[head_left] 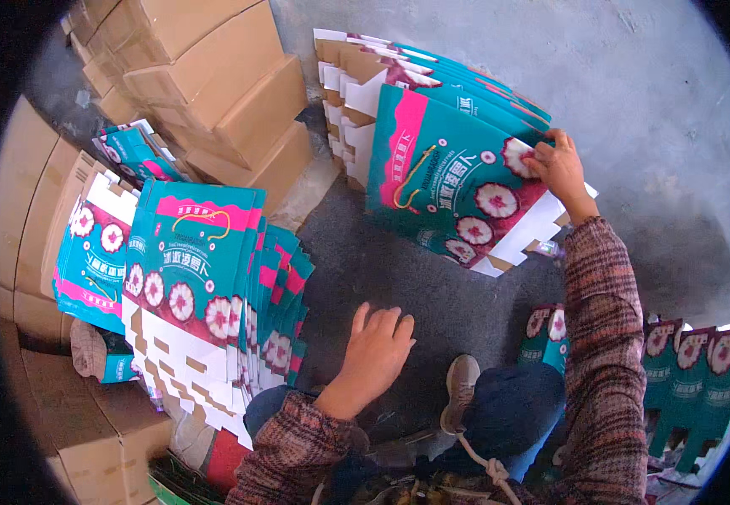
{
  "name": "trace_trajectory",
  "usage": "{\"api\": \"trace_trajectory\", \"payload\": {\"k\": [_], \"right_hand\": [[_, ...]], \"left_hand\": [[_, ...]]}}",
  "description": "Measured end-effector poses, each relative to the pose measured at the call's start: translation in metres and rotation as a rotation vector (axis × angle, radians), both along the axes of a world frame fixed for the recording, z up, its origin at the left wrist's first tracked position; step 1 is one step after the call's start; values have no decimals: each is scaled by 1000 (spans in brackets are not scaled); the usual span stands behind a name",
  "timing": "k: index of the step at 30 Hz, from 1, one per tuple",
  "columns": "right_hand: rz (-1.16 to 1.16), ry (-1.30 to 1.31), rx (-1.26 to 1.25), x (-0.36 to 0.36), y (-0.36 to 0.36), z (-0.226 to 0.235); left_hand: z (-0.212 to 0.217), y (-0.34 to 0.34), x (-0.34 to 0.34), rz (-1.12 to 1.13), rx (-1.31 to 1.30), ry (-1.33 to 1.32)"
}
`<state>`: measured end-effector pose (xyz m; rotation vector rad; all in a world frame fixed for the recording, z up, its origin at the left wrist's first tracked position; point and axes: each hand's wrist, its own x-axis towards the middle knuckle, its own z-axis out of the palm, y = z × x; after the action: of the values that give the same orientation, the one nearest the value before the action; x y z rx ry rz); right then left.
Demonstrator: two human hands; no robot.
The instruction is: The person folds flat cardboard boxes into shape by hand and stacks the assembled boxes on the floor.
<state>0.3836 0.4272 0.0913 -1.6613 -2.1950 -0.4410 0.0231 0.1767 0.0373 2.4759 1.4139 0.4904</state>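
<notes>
Carton blank [458,181] pinched by your right hand [560,168]; your left hand [375,352] loosely open, empty. Apparent step: separating from stack [436,77]; next likely needs two-handed support.

The arms are covered by a long right sleeve [605,337] and a matching left sleeve [293,442], both checked in dusty pink-brown and dark, near-black tones and ended at the wrists. The right hand [563,172] and the left hand [375,349] are left ungloved. The legs are clothed in dark blue trousers [521,400]. A greyish-beige shoe [461,391] with a paler edge is worn. At the front, a thick, pale cord [495,469] is tied in a knot.
</notes>
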Motion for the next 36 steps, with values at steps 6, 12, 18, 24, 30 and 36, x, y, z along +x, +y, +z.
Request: {"api": "trace_trajectory", "payload": {"k": [6,12,18,24,30,36], "right_hand": [[127,3,-16,-18,-58,21],[335,67,-45,-41,-120,13],[193,118,-19,-7,-121,19],[245,127,-41,-3,-121,19],[301,152,-79,-8,-144,22],[268,112,-92,-10,-148,23]], "left_hand": [[18,16,5,59,98,-130],[26,60,-27,314,325,-208],[22,94,-30,430,298,-194],[47,177,-36,356,380,-33],[46,241,-47,130,617,227],[27,255,-50,71,510,201]]}}
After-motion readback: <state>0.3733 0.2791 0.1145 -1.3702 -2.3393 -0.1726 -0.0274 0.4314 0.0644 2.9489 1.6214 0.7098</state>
